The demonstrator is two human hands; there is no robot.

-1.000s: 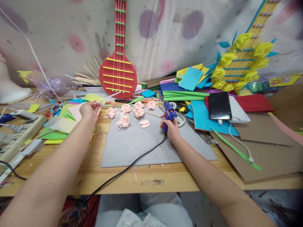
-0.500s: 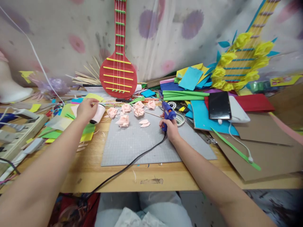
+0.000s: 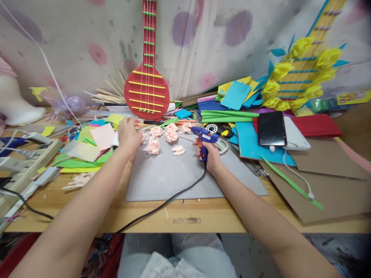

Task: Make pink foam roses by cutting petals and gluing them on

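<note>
My right hand (image 3: 212,155) is wrapped round the handle of a blue glue gun (image 3: 206,136), held over the right part of the grey cutting mat (image 3: 162,179). Its nozzle points left, and a black cord runs down from the grip. At the mat's left edge, my left hand (image 3: 130,133) shows its back, with the fingertips hidden. Beside it are several pale pink paper flowers (image 3: 152,147); the leftmost one is mostly covered by this hand. Two loose pink petals (image 3: 178,150) lie on the mat between the hands.
Paper sheets (image 3: 84,150) and a power strip (image 3: 43,152) lie left. A red paper lute (image 3: 147,94) stands behind. At right are a yellow-flowered instrument (image 3: 298,81), a black phone (image 3: 271,129), and brown cardboard (image 3: 313,193). The glue gun's cord (image 3: 162,204) crosses the table's front edge.
My left hand has moved right from the dark-ended white roll to the leftmost pink flower. The glue gun, still in my right hand, has tilted so its nozzle points more to the left.
</note>
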